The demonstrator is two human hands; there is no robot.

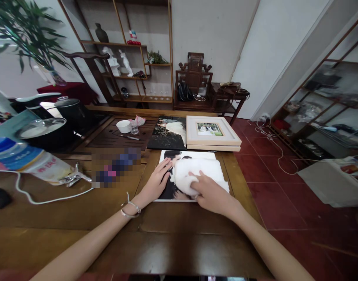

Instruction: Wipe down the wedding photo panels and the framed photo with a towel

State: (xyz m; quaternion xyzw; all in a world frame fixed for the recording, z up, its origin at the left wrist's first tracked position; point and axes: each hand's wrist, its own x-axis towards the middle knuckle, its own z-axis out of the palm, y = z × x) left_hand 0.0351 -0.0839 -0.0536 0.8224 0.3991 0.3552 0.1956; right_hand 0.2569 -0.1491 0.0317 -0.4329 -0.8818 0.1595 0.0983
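Note:
A photo panel (167,191) with a pictured couple lies flat on the wooden table in front of me. My left hand (158,177) rests on its left part, fingers stretched out. Over its right part, a white cloth (208,168) covers much of the picture. My right hand (209,191) is on this cloth, fingers bent and gripping its near left part. Just behind the panel are a dark photo print (167,134) showing a white dress and, to its right, a pale picture frame (193,132) with a small photo, stacked on another frame.
A white bowl (124,125) and a pen sit on the dark tea tray (105,136). Left of it are a black pot (44,134), a plastic package (35,164) and a white cable (44,203). A pale box-like object (328,183) stands on the red floor at right.

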